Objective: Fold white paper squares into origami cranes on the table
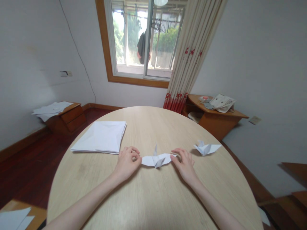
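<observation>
The left hand point(127, 163) and right hand point(184, 164) pinch the spread wingtips of a white folded-paper crane point(155, 160) on a round pale-wood table point(96, 188), with a second white paper crane point(206, 148) finished just beyond the right hand and a stack of white paper sheets point(100, 137) unused past the left.

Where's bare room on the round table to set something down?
Bare wood on the round light-wood table: beyond the folded white paper crane, between the flat stack of white paper and the second white paper crane; also beyond the right forearm. Crowded: the middle strip, where the left hand and right hand grip the crane.
</observation>
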Motion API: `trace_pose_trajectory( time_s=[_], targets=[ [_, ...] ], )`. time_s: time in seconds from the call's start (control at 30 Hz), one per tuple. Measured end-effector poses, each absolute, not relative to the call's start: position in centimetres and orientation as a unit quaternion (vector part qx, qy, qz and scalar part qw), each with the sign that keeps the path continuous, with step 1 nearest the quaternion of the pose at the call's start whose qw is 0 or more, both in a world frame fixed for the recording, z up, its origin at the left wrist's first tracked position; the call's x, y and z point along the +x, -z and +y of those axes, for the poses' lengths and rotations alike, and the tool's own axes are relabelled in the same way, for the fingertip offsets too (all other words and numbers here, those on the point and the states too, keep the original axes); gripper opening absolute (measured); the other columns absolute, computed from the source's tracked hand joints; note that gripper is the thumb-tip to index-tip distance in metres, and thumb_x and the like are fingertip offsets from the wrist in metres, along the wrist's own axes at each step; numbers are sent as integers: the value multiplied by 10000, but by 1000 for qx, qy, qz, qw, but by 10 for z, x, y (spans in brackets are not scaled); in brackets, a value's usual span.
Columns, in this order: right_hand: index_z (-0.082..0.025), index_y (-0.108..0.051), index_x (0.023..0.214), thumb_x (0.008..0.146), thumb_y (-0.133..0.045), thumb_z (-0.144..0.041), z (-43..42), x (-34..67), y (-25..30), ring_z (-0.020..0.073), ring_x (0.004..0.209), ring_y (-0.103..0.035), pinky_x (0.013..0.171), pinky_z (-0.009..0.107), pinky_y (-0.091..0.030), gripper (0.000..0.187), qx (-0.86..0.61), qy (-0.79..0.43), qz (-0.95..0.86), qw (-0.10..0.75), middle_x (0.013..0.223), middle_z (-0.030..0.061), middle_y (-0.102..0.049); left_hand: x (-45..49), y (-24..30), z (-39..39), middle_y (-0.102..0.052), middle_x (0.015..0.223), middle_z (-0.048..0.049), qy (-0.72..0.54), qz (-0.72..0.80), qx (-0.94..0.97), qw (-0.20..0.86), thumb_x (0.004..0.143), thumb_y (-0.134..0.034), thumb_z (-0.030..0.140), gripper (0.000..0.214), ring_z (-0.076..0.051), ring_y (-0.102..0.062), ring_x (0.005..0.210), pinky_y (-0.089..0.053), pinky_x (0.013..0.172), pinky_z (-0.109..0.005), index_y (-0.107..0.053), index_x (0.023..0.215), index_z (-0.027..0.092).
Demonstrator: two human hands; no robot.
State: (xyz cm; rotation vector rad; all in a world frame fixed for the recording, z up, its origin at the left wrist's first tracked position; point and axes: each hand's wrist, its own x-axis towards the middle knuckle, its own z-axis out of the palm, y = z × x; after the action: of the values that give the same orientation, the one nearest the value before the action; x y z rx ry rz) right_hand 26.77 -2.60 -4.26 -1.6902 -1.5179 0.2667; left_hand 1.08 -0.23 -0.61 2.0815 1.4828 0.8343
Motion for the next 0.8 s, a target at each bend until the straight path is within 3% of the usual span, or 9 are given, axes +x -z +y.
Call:
trace_pose_trajectory(
  time_s=[0.1, 0.23, 0.37, 0.57, 0.8],
  targets=[
    [-260, -578, 1078, 858, -476, -491, -32, 262, 37, 315, 1144, -453, 931, 513, -303, 334, -651, -37, -628, 425, 1187, 86, -561, 12, 4, -5, -668, 919, -37, -314, 524, 756, 236, 761, -550, 224, 275, -256, -533, 927, -356, 872, -422, -628, 499, 214],
    [-273, -526, 1135, 914, -448, -426, -43, 253, 26, 311, 1159, -430, 938, 495, -283, 280, -606, 45, -666, 433, 1244, 94, -520, 14, 1, -9, -672, 871, -29, -329, 510, 754, 252, 770, -544, 247, 304, -242, -548, 884, -369, 864, -397, -638, 482, 225],
    [-263, -582, 993, 940, -403, -341, -53, 249, 18, 278, 1059, -477, 900, 451, -293, 202, -548, 74, -712, 433, 1140, 78, -549, 15, -2, -14, -671, 859, -34, -331, 494, 752, 284, 775, -541, 252, 318, -242, -556, 871, -367, 858, -396, -655, 479, 229],
    [-254, -603, 837, 855, -558, -376, -56, 244, 19, 287, 1019, -491, 884, 452, -300, 131, -512, 59, -760, 397, 1045, 66, -579, 17, -6, -19, -674, 846, -39, -327, 470, 764, 299, 791, -531, 278, 324, -231, -560, 854, -377, 809, -364, -653, 497, 219],
    [-245, -605, 827, 921, -486, -310, -52, 243, 22, 263, 975, -508, 838, 426, -328, 165, -522, 45, -749, 406, 984, 67, -602, 19, -10, -23, -673, 832, -40, -328, 446, 769, 320, 809, -546, 339, 347, -227, -564, 841, -362, 820, -356, -595, 492, 206]
  ],
)
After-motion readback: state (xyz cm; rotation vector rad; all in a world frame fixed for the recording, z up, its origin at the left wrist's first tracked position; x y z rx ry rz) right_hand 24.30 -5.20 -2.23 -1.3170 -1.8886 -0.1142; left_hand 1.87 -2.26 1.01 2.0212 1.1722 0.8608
